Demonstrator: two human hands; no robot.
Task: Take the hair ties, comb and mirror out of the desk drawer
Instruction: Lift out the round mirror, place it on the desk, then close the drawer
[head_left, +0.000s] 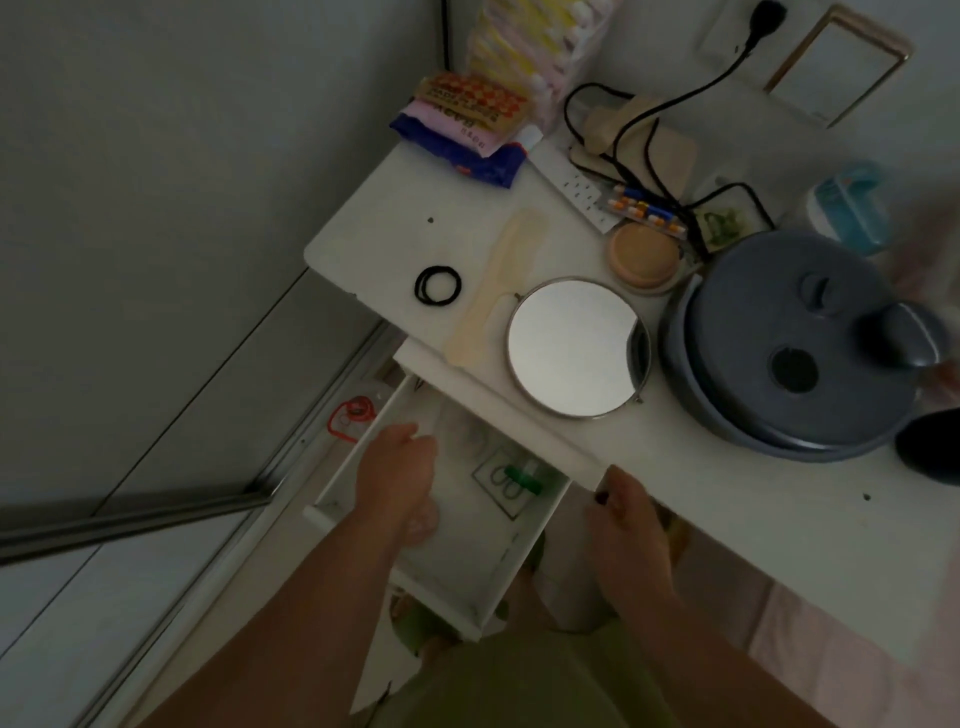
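The black hair ties (438, 285) lie in a small ring on the white desk top (379, 228). The cream comb (497, 291) rests beside them, pointing toward the desk's front edge. A round mirror (574, 345) lies face up just right of the comb. Below the desk edge the white drawer (457, 587) is pulled out. My left hand (397, 475) hangs over the drawer's left side with fingers curled loosely and nothing in them. My right hand (626, 519) sits at the desk's front edge by the drawer's right corner, fingers bent.
A grey lidded pot (795, 343) stands right of the mirror. Behind are a round beige compact (644, 257), a power strip (571, 184) with black cables, snack packets (467, 124) and a teal container (847, 205). A green-capped item (522, 475) lies inside the drawer.
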